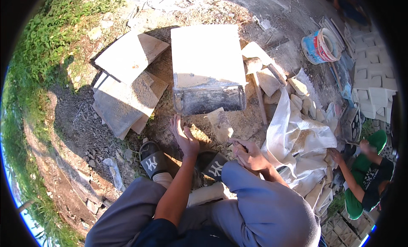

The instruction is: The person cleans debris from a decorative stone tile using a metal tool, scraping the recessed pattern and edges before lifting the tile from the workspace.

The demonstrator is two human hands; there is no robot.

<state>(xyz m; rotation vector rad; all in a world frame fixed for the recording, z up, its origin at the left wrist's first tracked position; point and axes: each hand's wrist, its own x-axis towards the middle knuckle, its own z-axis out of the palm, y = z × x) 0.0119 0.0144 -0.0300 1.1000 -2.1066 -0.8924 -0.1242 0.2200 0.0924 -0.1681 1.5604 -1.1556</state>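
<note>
My left hand (185, 138) is held out with its fingers stretched, just in front of the near edge of a dark, scuffed box (210, 100). On top of that box lies a pale, square slab (206, 55), glaring white in the sun. My right hand (250, 155) is closed above my right knee. A thin tip pokes out between its thumb and fingers, too small to name. A broken, flat piece of stone (221, 124) lies on the dirt between the box and my right hand. The hands are apart and neither grips the slab.
Stacked flat stone slabs (127, 94) lie left of the box. On its right is a hammer-like tool with a wooden handle (259, 98), beside stone pieces and white sacking (293, 140). Farther right stand a bucket (316, 47), pale stacked blocks (374, 72) and a seated person (369, 183).
</note>
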